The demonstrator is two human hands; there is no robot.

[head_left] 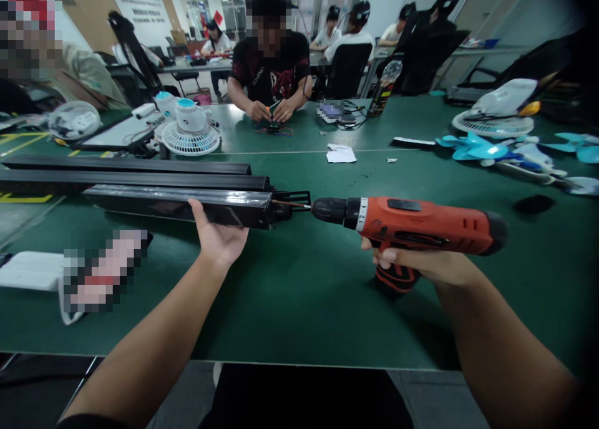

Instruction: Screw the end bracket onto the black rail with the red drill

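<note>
My left hand (pixel 223 239) is closed around a long black box-shaped bar (pixel 187 206) from below, thumb on its near side. At the bar's right end sticks out a dark end piece with a slotted black frame (pixel 299 199). My right hand (pixel 421 264) grips the handle of a red and black cordless drill (pixel 421 220), which lies sideways with its chuck facing left. The drill's bit tip meets or nearly meets the slotted frame; I cannot tell whether they touch. Behind the held bar lie two more black bars (pixel 224 167).
Fan parts (pixel 191 136) stand at the back left, and blue fan blades (pixel 472 145) lie at the right. White paper (pixel 340 153) and a bottle (pixel 386 86) are on the green table (pixel 299 317). Across it, a co-worker (pixel 271 73) handles a small part.
</note>
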